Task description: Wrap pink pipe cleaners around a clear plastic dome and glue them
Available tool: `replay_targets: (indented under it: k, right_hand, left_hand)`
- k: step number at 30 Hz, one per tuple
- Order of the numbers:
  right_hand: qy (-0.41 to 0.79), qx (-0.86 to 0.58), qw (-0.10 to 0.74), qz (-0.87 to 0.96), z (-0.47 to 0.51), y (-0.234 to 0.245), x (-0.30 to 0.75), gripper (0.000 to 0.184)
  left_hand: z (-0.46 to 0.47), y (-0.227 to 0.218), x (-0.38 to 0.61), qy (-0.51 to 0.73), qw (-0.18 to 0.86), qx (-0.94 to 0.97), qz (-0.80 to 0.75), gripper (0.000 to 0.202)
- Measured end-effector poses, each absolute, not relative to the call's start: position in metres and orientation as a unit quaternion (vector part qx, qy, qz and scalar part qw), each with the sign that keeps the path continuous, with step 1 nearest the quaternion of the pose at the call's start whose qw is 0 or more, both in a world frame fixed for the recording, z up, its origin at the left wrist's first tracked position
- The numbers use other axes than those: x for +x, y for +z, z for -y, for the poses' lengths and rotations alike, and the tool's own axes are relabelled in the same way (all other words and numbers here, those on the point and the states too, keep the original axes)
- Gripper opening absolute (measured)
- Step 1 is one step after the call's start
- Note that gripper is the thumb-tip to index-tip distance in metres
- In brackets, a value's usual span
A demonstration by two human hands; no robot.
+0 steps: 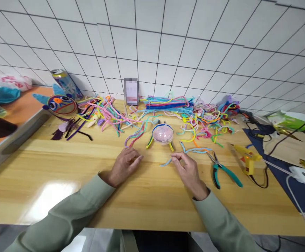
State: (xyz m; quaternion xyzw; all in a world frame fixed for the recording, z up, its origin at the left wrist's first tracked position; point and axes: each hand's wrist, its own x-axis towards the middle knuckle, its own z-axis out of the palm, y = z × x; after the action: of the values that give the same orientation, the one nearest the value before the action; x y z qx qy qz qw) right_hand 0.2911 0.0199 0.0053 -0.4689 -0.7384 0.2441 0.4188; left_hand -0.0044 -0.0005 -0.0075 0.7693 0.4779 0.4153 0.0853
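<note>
At the far left of my feed, a round craft face with blue ears (63,105) sits by the wall, just in front of a drinks can (68,85). Next comes a tangle of pink fuzzy stems (109,112). My left hand (125,166) rests on the tabletop (147,199), fingers loosely curled; I cannot tell whether it holds anything. Behind it, a phone (131,92) leans upright at the wall. Between my hands and a little beyond them stands a clear, blue-rimmed cup (163,135) on yellow-and-green legs. A light-blue strip (165,163) reaches the fingertips of my right hand (187,171), whose thumb and forefinger are drawn narrow; I cannot tell whether they grip it. Farther right lie teal-handled pliers (217,163), spread apart, then a yellow glue gun (249,160).
</note>
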Motion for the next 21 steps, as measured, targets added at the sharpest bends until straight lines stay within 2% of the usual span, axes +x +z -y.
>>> replay_targets:
  k: [21]
  right_hand:
    - [0.261,-0.481,0.422,0.723,-0.023,-0.001,0.281,0.023]
  left_hand:
    - [-0.002,-0.013,-0.001,0.414,0.144,0.756,-0.485,0.037]
